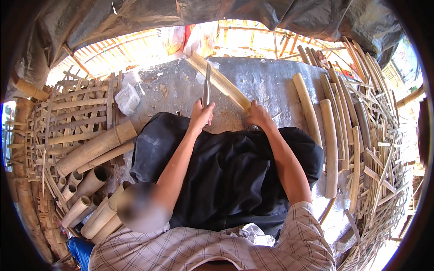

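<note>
My left hand (201, 115) is closed round the handle of a knife (206, 88), whose blade points up and away from me. The blade lies against a split bamboo slat (221, 84), pale on its upper face. My right hand (259, 114) grips the slat's near end, and the slat slants from there to the far left. Its far end rests near the far edge of the grey work surface (271, 72). Both forearms reach over the black cloth (221, 176) covering my lap. My right hand's fingers are partly hidden behind the hand.
At left are a woven bamboo lattice (77, 108), a whitish stone-like block (127, 99), a thick bamboo pole (99, 147) and several cut bamboo tubes (92, 180). Several split bamboo lengths (329, 144) lie at right, beside a heap of thin strips (389, 180). Dark sheeting (149, 13) hangs overhead.
</note>
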`<action>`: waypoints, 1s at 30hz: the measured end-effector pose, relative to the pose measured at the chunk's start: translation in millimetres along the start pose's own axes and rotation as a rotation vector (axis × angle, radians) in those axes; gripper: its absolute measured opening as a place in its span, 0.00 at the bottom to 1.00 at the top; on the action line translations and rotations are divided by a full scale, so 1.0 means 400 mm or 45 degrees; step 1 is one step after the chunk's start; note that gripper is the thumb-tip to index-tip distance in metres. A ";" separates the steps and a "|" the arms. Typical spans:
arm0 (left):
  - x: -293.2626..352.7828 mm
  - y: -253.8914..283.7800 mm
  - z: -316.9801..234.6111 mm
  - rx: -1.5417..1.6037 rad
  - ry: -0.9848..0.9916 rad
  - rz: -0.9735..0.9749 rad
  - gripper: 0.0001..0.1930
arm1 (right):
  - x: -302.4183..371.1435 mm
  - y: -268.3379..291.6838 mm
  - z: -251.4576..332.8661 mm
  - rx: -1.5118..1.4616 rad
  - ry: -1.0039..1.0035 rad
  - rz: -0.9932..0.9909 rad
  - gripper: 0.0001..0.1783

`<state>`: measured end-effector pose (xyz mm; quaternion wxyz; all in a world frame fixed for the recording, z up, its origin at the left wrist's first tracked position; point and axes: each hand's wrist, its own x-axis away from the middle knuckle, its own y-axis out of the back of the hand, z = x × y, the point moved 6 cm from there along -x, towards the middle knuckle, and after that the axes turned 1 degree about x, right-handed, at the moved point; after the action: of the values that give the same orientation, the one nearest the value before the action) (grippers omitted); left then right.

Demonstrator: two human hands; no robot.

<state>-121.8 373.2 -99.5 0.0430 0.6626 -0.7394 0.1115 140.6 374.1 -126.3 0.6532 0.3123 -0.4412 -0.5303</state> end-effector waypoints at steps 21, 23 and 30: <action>-0.010 0.035 0.023 0.232 0.147 -0.073 0.09 | 0.031 0.018 0.024 0.105 -0.071 -0.030 0.36; -0.016 0.031 -0.036 0.342 -0.069 -0.143 0.10 | 0.031 0.065 0.033 0.166 -0.125 -0.131 0.34; -0.002 0.109 -0.141 0.587 -0.330 -0.264 0.09 | 0.035 0.201 0.056 0.186 -0.118 -0.504 0.26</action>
<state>-169.6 390.7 -49.8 -0.1925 0.7356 -0.6222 0.1861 154.4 381.3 -43.1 0.4909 0.4147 -0.4381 -0.6285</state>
